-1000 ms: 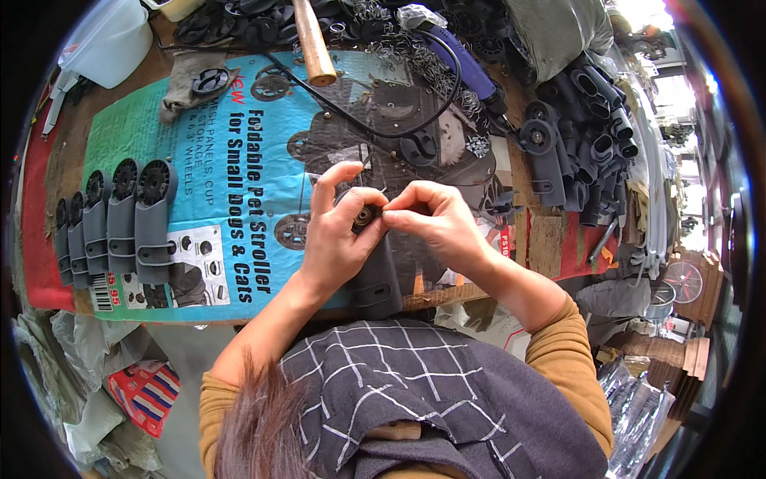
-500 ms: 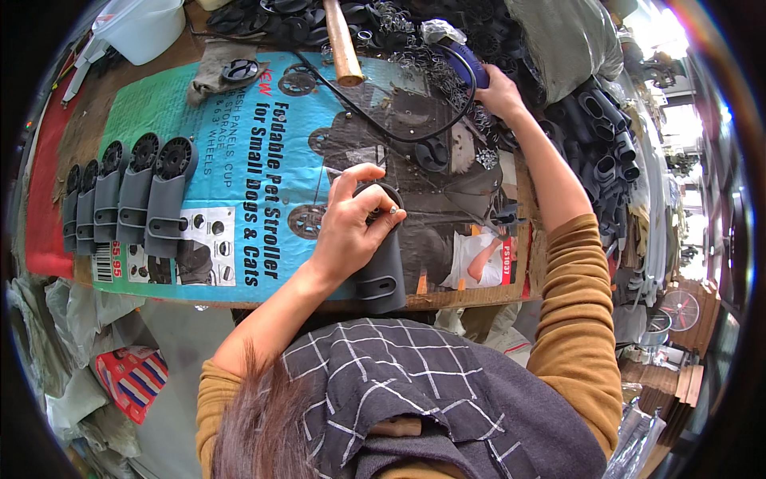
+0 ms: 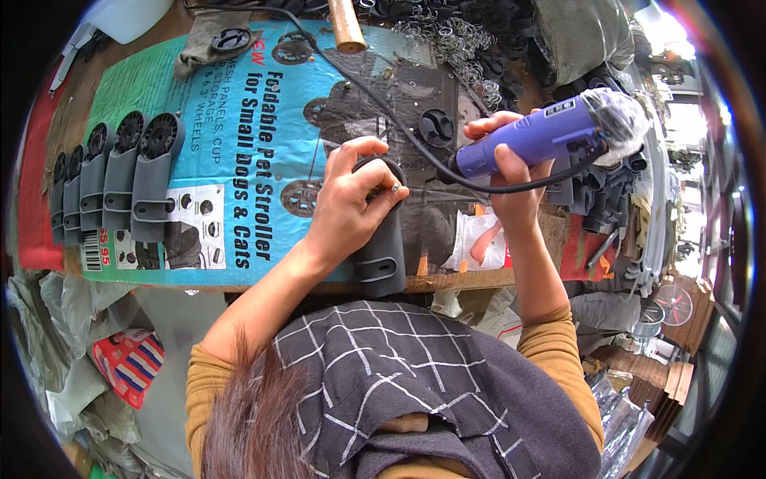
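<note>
My left hand point(image 3: 351, 203) presses down on a grey plastic bracket part point(image 3: 381, 254) that lies on a printed blue cardboard sheet point(image 3: 239, 120) near the bench's front edge; a small screw shows between my fingertips. To its right, my right hand point(image 3: 504, 164) holds a purple corded power screwdriver point(image 3: 550, 136) raised above the bench, its nose pointing left toward the bracket. The black cord point(image 3: 383, 112) runs from the tool across the cardboard to the far side.
A row of several finished grey brackets with black round caps point(image 3: 112, 180) lies at the left. A wooden hammer handle point(image 3: 346, 24) and a pile of metal rings point(image 3: 447, 32) are at the back; black plastic parts point(image 3: 606, 191) heap at the right.
My right hand left the bracket, reached to the far right, and came back holding the purple screwdriver. My left hand stayed on the bracket.
</note>
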Motion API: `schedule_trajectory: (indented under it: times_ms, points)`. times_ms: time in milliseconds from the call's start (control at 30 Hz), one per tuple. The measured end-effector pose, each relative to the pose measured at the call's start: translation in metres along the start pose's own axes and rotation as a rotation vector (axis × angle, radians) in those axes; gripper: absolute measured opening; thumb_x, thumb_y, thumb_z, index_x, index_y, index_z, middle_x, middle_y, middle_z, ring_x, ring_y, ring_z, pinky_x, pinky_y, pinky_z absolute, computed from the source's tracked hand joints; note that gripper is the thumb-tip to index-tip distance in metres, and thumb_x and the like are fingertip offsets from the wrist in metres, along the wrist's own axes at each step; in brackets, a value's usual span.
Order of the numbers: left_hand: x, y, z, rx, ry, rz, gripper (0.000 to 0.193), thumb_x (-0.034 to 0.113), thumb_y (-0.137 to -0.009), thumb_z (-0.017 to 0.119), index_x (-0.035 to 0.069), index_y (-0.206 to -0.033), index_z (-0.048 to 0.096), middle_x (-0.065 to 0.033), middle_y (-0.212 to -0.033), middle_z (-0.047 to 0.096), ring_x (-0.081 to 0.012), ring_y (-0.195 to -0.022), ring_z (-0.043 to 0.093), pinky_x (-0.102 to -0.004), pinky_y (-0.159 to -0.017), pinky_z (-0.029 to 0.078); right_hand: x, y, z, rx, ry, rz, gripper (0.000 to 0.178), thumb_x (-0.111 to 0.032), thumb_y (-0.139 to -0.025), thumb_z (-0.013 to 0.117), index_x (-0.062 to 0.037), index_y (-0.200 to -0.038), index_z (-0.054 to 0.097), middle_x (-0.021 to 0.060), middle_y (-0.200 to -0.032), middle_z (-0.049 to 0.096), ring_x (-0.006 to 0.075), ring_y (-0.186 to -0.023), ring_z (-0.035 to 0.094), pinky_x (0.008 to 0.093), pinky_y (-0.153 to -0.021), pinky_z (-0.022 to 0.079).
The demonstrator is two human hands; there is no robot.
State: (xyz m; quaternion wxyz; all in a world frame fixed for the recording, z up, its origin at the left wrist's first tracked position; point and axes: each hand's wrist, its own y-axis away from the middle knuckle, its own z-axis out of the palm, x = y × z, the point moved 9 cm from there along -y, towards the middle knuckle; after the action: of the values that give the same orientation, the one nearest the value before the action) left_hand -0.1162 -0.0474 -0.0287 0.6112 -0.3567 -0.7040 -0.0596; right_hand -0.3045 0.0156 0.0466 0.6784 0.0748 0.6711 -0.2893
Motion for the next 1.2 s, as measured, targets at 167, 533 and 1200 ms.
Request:
schedule_trajectory:
  times_ms: [167,533,1200]
  points:
    - [0.0,0.0,0.0,0.014,0.007,0.012,0.018,0.012,-0.074,0.08,0.006,-0.08,0.063,-0.0124,-0.118,0.055,-0.0326,-0.111,0.051,-0.0409,-0.094,0.041,-0.031,0.0,0.014,-0.003,-0.237,-0.064,0.048,-0.031,-0.086,0.067,-0.0075,-0.122,0.047,0.0147,-0.089,0.061,0.025,-0.08,0.061,0.0417,-0.079,0.052]
    - [-0.003,0.002,0.001,0.013,0.047,-0.018,0.02,0.009,-0.073,0.08,0.008,-0.082,0.062,-0.0104,-0.118,0.055,-0.0324,-0.108,0.05,-0.0416,-0.091,0.041,-0.067,0.011,0.065,-0.265,-0.422,-0.15,0.073,-0.067,-0.085,0.055,-0.0131,-0.132,0.044,0.0119,-0.088,0.057,0.0228,-0.076,0.055,0.0399,-0.074,0.045]
    - [0.001,0.003,-0.006,0.071,0.06,-0.009,0.023,0.01,-0.072,0.08,0.01,-0.089,0.066,-0.0104,-0.114,0.051,-0.0313,-0.11,0.046,-0.0447,-0.095,0.036,-0.075,0.027,0.088,-0.32,-0.213,-0.198,0.085,-0.074,-0.075,0.064,-0.0169,-0.134,0.039,0.0099,-0.085,0.058,0.0232,-0.076,0.056,0.0412,-0.073,0.048]
